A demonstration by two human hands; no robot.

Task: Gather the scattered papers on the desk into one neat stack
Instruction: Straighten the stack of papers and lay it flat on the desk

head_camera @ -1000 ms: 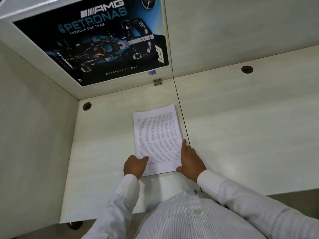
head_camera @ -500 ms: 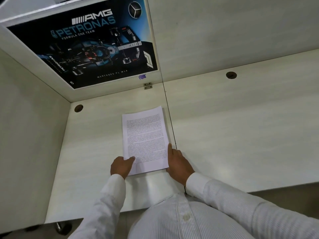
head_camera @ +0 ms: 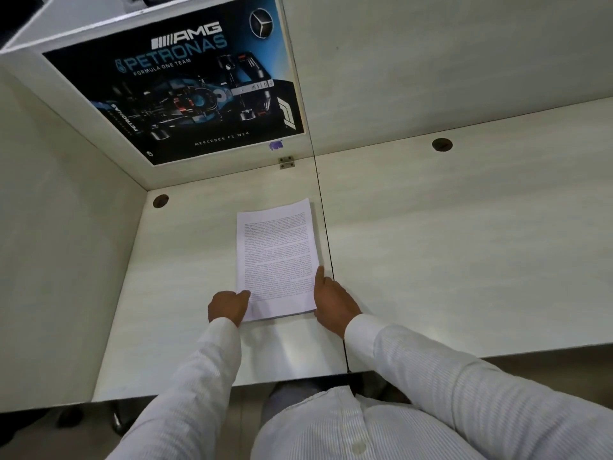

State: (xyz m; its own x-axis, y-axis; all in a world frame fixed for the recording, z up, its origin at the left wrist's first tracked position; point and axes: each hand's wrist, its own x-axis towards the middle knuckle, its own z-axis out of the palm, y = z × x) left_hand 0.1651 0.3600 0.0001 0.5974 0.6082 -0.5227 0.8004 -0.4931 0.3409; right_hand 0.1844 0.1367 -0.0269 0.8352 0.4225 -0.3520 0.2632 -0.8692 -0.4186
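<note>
At near end of paper stack (head_camera: 277, 260) | left hand (head_camera: 229, 307) curled at left edge, grip unclear | right hand (head_camera: 335, 303) straight-fingered along right edge | paper stack flat on table (head_camera: 185, 277) between them, long axis pointing away, hands equally near

Paper stack (head_camera: 277, 257) lay flat on the pale desk (head_camera: 447, 244), just left of the desk seam. Left hand (head_camera: 228, 306) curled at its lower-left edge, thumb on the top sheet. Right hand (head_camera: 333, 302) flat along the lower-right edge, fingers straight. Racing poster (head_camera: 185, 88) on the back panel.
</note>
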